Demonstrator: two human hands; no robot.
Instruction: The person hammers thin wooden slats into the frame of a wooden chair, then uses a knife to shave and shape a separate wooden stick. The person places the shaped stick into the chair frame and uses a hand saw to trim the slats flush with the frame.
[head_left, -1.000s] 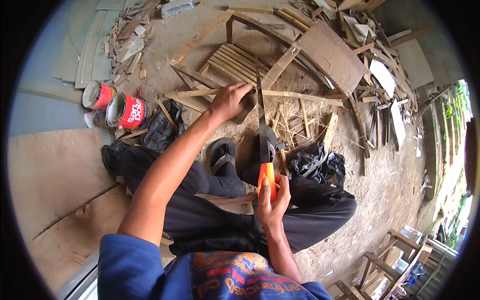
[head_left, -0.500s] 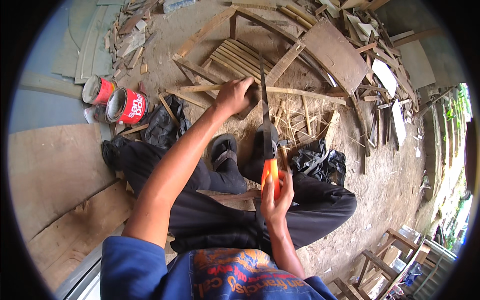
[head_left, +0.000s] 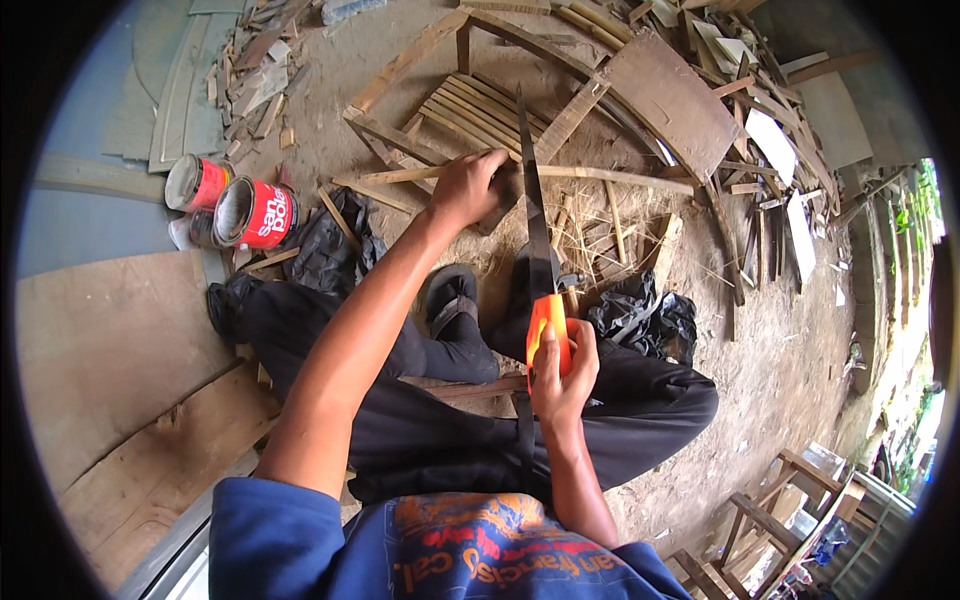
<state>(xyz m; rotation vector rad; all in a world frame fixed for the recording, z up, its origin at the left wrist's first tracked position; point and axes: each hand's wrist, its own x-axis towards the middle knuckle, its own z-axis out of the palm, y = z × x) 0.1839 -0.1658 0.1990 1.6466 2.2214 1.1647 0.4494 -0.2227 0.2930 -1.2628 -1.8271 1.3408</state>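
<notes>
My right hand (head_left: 565,378) is closed around the orange handle (head_left: 547,335) of a handsaw. The saw's dark blade (head_left: 534,210) points away from me and crosses a thin wooden strip (head_left: 610,178). Just left of the blade, my left hand (head_left: 472,190) is wrapped over the strip and a dark wooden block (head_left: 503,205) under it. Its fingertips are partly hidden. The strip sticks out on both sides of that hand, its longer part running right. Beyond lies a bundle of narrow slats (head_left: 470,108) inside a wooden frame (head_left: 410,62).
Two red paint cans (head_left: 258,212) stand at the left by black plastic (head_left: 335,235). Wood splinters (head_left: 590,235) and another black bag (head_left: 650,320) lie right of my feet. A brown board (head_left: 668,100) leans among scrap wood at the far right. A wooden rack (head_left: 765,520) stands near right.
The saw and my right hand have moved a little forward, away from me, along the blade's line. My left hand stays on the strip.
</notes>
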